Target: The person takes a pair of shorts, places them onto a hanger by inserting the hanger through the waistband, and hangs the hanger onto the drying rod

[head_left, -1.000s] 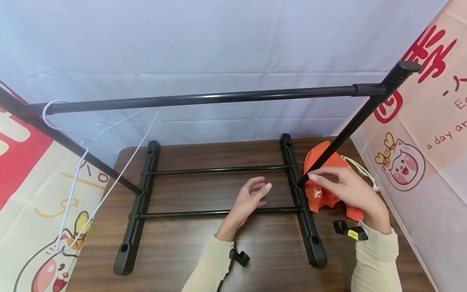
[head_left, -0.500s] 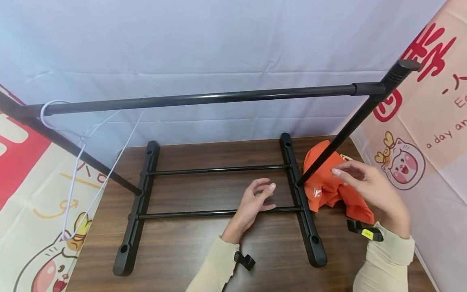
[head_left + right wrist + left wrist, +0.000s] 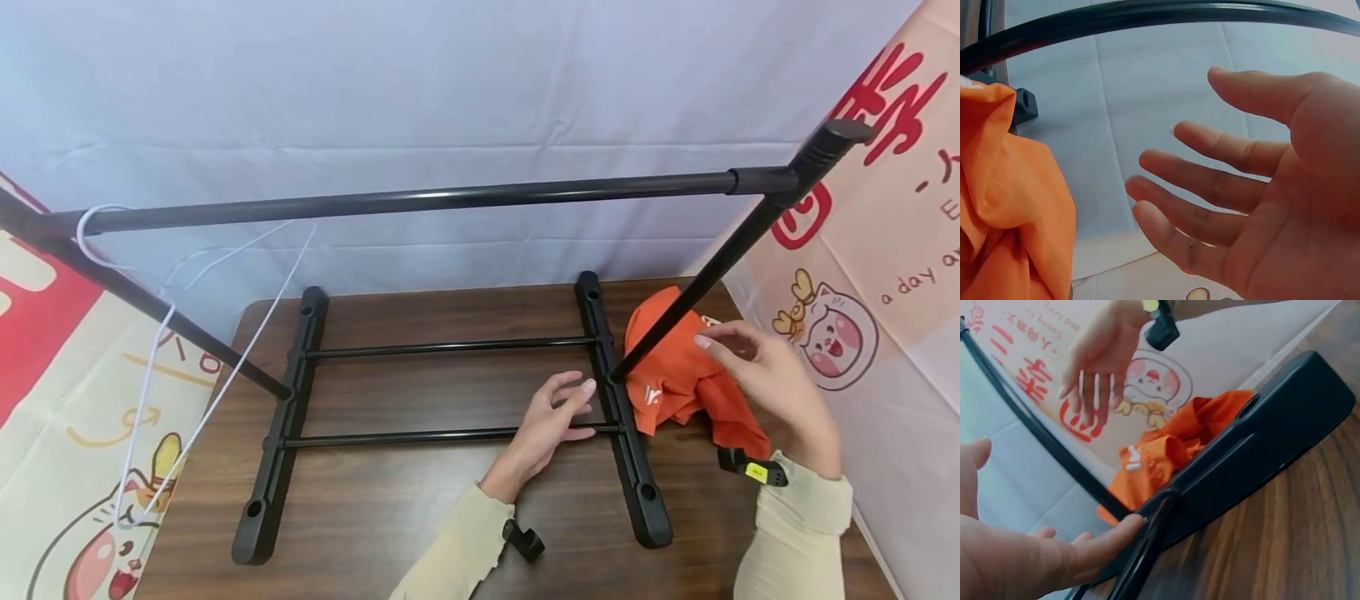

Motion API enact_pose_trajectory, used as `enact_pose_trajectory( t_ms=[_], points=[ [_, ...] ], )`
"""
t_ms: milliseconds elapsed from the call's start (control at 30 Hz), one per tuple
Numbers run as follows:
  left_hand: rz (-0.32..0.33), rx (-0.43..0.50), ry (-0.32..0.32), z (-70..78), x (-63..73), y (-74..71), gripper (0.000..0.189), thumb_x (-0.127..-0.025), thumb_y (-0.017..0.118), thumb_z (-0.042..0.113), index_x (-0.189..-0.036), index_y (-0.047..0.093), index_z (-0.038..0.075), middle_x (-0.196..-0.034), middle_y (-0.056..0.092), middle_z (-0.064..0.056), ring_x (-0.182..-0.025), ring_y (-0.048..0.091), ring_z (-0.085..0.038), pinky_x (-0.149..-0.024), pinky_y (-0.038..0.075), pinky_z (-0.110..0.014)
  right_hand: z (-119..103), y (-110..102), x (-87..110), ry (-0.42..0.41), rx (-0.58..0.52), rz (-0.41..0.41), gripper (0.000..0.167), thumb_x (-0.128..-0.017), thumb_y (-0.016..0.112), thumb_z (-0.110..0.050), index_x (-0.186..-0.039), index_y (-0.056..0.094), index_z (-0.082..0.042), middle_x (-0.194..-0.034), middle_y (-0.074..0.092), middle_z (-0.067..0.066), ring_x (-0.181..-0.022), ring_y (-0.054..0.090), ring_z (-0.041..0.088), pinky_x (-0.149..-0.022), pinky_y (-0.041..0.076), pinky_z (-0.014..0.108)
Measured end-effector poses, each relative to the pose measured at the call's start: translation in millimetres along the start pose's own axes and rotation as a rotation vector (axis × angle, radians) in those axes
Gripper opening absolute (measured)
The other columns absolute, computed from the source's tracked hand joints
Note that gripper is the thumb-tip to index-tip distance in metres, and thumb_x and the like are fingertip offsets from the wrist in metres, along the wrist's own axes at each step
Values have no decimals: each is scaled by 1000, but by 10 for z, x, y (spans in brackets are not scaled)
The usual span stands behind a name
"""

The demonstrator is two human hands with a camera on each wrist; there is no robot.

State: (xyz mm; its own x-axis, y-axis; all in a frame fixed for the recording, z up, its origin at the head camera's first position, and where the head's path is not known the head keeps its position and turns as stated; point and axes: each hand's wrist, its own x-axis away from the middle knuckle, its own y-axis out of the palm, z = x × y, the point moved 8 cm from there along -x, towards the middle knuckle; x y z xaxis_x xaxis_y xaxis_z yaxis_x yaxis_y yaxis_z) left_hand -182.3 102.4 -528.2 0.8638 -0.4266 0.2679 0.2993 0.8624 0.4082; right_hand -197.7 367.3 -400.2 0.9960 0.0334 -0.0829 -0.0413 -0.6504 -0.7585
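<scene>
The black rack (image 3: 450,198) stood fully joined on the wooden table (image 3: 360,517), its top rail spanning the scene between the left upright (image 3: 202,337) and the right upright (image 3: 712,271). A white hanger (image 3: 172,310) hung by its hook near the left end of that rail, with nothing on it. The orange cloth (image 3: 667,375) lay bunched on the table just beyond the right foot (image 3: 637,467) of the rack, partly behind the right upright. Judged from this, the rack and hanger were ready, while the cloth was neither spread out nor hung up, so its handling seemed undone. The left hand (image 3: 551,421) was held over the near crossbar (image 3: 420,437), close to its right end, fingers loosely bent and parted, gripping nothing; whether a finger brushed the bar could not be told. The right hand (image 3: 776,379) hung at the right side of the cloth, and the right wrist view showed its thumb and fingers apart, clear of the cloth, with nothing between them. Room on that side looked tight: the right upright slanted up at the left of the hand, and the printed sheet (image 3: 922,333) closed the right edge of the table. The white curtain (image 3: 450,100) bounded the far edge. More open room lay between the two feet and toward the near side.
</scene>
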Motion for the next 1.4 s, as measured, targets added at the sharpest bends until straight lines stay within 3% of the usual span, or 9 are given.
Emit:
enact_pose_trajectory(
  t_ms=[233,333,500,633,767,900,1067,1233,1400],
  points=[
    [-31,30,-40,-114,-51,184,62,-103,67,44,-151,50,9,-145,57,-20,-133,59,-48,-100,57,-60,138,18,-61,91,-18,-8,45,-106,62,-37,-138,63,-5,-130,63,19,-92,51,-6,-67,52,15],
    [-39,58,-64,-157,-83,252,55,-102,67,43,-145,55,12,-145,57,-20,-131,60,-48,-100,57,-62,222,46,-96,159,-57,-1,51,-105,61,-45,-141,61,-8,-134,60,10,-101,50,-2,-72,50,13],
    [-45,128,-98,-179,-141,355,48,-102,68,43,-139,60,15,-142,56,-19,-126,63,-45,-100,56,-64,345,72,-164,232,-105,65,54,-104,59,-51,-139,62,-10,-119,57,-15,-101,52,10,-72,48,18],
    [-44,155,-116,-176,-171,446,47,-101,69,43,-137,60,15,-142,55,-20,-123,64,-41,-101,55,-66,444,97,-195,244,-88,84,55,-105,59,-49,-139,61,-7,-125,61,-4,-96,54,7,-72,47,17],
    [-32,166,-123,-170,-197,530,49,-100,70,42,-139,59,15,-142,58,-12,-122,63,-39,-104,52,-69,549,136,-248,265,-79,61,67,-104,58,-51,-149,51,-2,-147,55,26,-120,57,32,-96,54,44],
    [3,166,-130,-151,-203,596,57,-98,72,40,-146,56,14,-140,61,-5,-125,60,-39,-107,49,-70,670,181,-292,304,-107,33,84,-103,57,-56,-162,32,-1,-165,32,35,-145,34,59,-111,32,79],
    [46,127,-147,-124,-210,682,62,-97,75,39,-149,54,15,-136,64,-5,-130,58,-36,-110,47,-68,831,188,-332,335,-120,32,89,-103,56,-58,-166,23,-4,-170,23,33,-150,28,61,-112,29,81],
    [89,98,-145,-117,-248,773,68,-95,77,34,-154,50,11,-128,69,-4,-129,61,-28,-110,45,-68,993,273,-397,391,-150,-42,95,-102,55,-62,-167,17,-4,-169,20,35,-147,30,60,-111,34,79],
    [103,82,-136,-145,-322,868,61,-94,79,39,-145,57,14,-119,71,-9,-115,66,-26,-93,50,-50,1114,373,-447,441,-154,-104,102,-101,54,-66,-167,11,-1,-167,21,38,-143,33,58,-114,34,77]
  ],
)
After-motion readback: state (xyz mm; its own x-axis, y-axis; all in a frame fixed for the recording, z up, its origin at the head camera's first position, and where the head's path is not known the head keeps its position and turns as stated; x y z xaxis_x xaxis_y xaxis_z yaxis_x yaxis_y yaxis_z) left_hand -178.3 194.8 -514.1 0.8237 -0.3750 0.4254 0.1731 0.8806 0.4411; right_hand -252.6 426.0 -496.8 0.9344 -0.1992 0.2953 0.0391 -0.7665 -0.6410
